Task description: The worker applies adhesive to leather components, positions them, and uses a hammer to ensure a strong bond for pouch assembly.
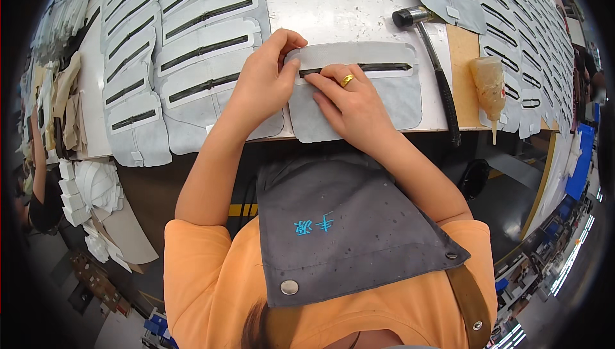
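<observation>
A grey fabric panel (397, 96) with a white strip and a black zipper slot lies at the near edge of the white worktable (346, 3). My left hand (262, 80) pinches the panel's left end between thumb and fingers. Beside it, my right hand (349, 102), with a gold ring, presses its fingertips flat along the zipper slot. Both hands touch the same panel.
Overlapping rows of finished grey zipper panels (186, 41) cover the table's left, and more panels (512, 22) fan across the right. A black-handled hammer (435, 60) and a glue bottle (490, 89) lie right of the panel. White cut pieces (90, 189) are stacked lower left.
</observation>
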`<act>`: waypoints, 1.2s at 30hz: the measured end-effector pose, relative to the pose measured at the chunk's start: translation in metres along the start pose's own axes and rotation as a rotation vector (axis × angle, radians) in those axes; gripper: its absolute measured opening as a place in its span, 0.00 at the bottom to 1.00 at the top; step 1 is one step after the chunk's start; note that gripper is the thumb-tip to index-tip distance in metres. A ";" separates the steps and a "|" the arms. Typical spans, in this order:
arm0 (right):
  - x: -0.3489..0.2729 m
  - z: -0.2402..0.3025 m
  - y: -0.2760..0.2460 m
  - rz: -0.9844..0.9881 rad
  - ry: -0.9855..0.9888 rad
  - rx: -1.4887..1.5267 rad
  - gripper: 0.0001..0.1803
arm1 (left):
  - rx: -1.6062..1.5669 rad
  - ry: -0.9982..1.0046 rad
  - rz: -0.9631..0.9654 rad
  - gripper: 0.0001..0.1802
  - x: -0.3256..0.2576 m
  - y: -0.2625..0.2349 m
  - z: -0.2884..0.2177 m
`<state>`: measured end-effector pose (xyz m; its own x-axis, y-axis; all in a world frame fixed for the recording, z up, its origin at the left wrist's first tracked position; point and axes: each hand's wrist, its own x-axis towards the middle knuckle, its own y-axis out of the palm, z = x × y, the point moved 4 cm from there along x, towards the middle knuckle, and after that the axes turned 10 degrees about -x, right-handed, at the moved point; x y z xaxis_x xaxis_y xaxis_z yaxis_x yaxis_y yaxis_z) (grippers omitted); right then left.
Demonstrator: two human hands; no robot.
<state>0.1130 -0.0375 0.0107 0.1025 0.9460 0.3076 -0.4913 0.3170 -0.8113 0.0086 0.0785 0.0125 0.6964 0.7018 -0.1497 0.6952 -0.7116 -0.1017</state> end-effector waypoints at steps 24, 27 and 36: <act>0.003 0.006 -0.002 0.012 -0.038 -0.176 0.24 | 0.217 0.181 0.025 0.11 0.005 -0.007 0.004; 0.006 0.007 0.000 0.071 -0.062 -0.200 0.24 | 0.215 0.210 0.020 0.11 0.006 -0.008 0.005; 0.012 -0.016 -0.014 0.097 -0.058 -0.167 0.19 | 0.202 0.081 0.025 0.12 0.004 -0.007 0.007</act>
<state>0.1347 -0.0292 0.0181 0.0091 0.9688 0.2478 -0.3459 0.2355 -0.9082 0.0054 0.0857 0.0059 0.7304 0.6788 -0.0761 0.6336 -0.7149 -0.2957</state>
